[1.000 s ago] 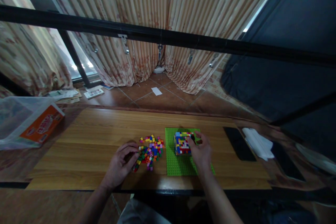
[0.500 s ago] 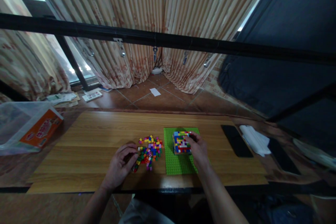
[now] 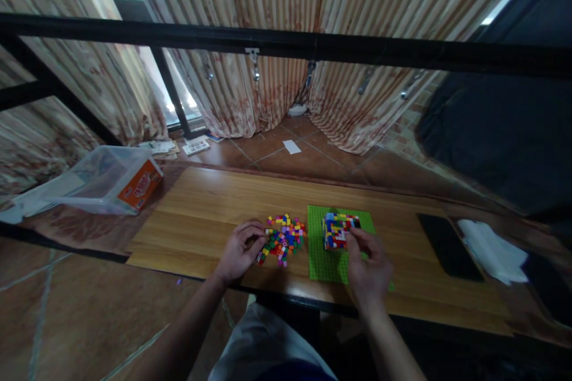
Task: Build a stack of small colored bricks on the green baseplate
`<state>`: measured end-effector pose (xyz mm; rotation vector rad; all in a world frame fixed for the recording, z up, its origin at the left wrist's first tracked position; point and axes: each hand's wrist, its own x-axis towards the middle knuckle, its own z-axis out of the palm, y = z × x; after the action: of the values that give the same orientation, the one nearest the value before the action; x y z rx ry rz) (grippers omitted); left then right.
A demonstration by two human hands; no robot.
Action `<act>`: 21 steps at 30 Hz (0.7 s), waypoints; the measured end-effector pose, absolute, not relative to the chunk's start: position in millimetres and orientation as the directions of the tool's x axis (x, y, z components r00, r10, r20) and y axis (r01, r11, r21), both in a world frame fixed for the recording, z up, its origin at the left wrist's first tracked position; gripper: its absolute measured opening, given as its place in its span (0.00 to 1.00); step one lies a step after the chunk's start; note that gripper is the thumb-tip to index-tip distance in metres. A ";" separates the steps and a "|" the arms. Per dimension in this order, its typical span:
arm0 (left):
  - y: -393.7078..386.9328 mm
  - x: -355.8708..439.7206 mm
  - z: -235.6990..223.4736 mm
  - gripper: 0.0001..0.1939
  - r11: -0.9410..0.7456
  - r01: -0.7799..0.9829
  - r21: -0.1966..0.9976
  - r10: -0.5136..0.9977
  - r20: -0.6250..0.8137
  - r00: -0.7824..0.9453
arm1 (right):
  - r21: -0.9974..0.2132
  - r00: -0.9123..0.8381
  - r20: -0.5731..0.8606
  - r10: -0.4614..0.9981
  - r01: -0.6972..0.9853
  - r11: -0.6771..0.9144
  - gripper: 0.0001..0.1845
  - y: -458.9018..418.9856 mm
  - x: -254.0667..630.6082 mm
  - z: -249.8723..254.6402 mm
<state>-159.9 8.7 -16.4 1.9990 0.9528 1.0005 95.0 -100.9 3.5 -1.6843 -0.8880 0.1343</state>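
A multicoloured block of small bricks [image 3: 338,230] stands on a green baseplate [image 3: 322,257] on the wooden table [image 3: 201,214]. My right hand [image 3: 369,265] sits just right of and in front of the block, fingers curled, fingertips near its right side. Whether it holds a brick is hidden. A loose pile of small coloured bricks [image 3: 282,238] lies left of the baseplate. My left hand [image 3: 239,247] rests at the pile's left edge with fingers curled inward, touching the bricks.
A clear plastic bin with an orange label [image 3: 107,178] sits at the table's far left. A black phone [image 3: 447,237] and white cloth [image 3: 491,249] lie at the right. A black metal bar [image 3: 286,44] crosses above; curtains hang behind.
The view has swung left and down. My right hand has drawn back from the block's top toward me. My left hand stays at the pile.
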 end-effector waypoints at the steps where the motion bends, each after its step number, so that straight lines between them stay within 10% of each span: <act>1: 8.4 -159.8 -16.2 0.05 -0.487 0.300 0.820 0.837 0.340 0.429 | -0.852 0.606 0.381 0.698 0.524 0.010 0.12 -101.9 82.1 5.3; 8: 6.3 -159.4 -13.6 0.06 -0.477 0.307 0.824 0.843 0.330 0.425 | -0.636 0.127 0.350 0.928 0.760 0.136 0.09 -87.2 3.1 -9.2; 21: 7.0 -160.5 -15.9 0.05 -0.459 0.299 0.837 0.849 0.314 0.425 | -0.407 0.066 0.329 0.942 0.910 0.078 0.07 -66.8 -14.2 -23.9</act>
<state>-160.5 7.0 -15.9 1.9692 0.9687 0.9860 -14.2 -66.8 -23.9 -1.8274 -1.8392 0.0797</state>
